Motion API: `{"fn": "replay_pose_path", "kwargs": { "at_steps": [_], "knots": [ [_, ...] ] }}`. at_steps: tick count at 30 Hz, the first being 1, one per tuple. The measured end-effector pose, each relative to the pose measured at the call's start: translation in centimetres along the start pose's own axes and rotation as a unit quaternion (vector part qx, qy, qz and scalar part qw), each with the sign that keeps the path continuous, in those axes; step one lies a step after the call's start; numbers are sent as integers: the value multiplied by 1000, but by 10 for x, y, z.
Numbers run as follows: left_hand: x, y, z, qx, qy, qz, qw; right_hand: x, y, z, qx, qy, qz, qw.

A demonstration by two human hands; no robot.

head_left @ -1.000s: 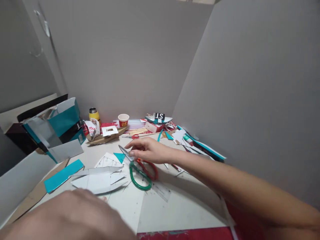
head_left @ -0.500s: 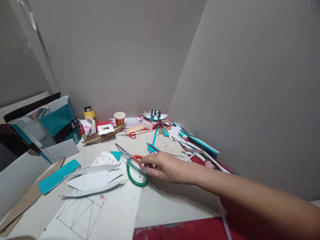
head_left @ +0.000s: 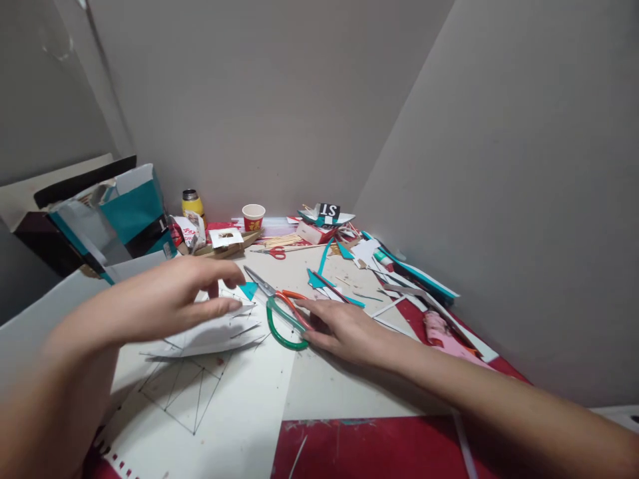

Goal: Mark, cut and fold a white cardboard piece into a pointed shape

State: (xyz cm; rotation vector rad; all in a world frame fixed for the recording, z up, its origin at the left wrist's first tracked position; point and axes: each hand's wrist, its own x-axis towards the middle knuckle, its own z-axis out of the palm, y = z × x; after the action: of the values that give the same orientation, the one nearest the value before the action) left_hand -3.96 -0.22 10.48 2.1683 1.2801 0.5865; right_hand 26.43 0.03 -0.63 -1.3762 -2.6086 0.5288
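Green- and orange-handled scissors (head_left: pixel 287 313) lie with their blades pointing to the far left, above white paper. My right hand (head_left: pixel 344 329) has its fingers and thumb around the orange handle loop. Over a white paper cutout (head_left: pixel 214 339) hovers my left hand (head_left: pixel 194 293), fingers and thumb apart and holding nothing. It hides part of the cutout, whose points stick out to the right. Underneath lies a drawing sheet (head_left: pixel 239 406) marked with dots and triangle lines. A teal paper scrap (head_left: pixel 248 290) is beside the blades.
Small red scissors (head_left: pixel 277 253), a paper cup (head_left: pixel 253 217) and a yellow bottle (head_left: pixel 192 205) are at the back. Teal and white strips (head_left: pixel 414 269) pile up along the right wall. A teal box (head_left: pixel 132 219) stands at the left. Red table surface (head_left: pixel 369 446) shows in front.
My left hand has come in from the left over the paper cutout. My right hand stays at the scissors, shifted slightly right. The whole view has shifted.
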Motion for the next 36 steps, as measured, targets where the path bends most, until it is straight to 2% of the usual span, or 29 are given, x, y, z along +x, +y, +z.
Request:
{"fn": "replay_pose_path", "kwargs": {
  "at_steps": [1,3,9,15,20,27,31,36],
  "knots": [
    [13,1,-1,98,-77,16,992,2,-2,0,-5,2,7,1000],
    [30,-7,3,213,-118,-10,970,7,-5,2,-16,1,19,1000],
    [48,-44,30,250,-184,-42,950,18,-9,9,-29,8,34,999],
    [59,-63,58,296,-259,-54,918,20,8,0,-15,55,42,997],
    [64,-71,60,337,-258,-63,904,13,36,-15,-43,77,73,993],
    [64,-77,30,394,-202,-120,888,6,64,-10,-116,82,125,982],
    [64,-85,17,415,-156,-178,879,5,61,-9,-142,89,124,978],
    [64,-82,12,433,-123,-218,866,2,37,-4,-135,109,77,982]
  ]
}}
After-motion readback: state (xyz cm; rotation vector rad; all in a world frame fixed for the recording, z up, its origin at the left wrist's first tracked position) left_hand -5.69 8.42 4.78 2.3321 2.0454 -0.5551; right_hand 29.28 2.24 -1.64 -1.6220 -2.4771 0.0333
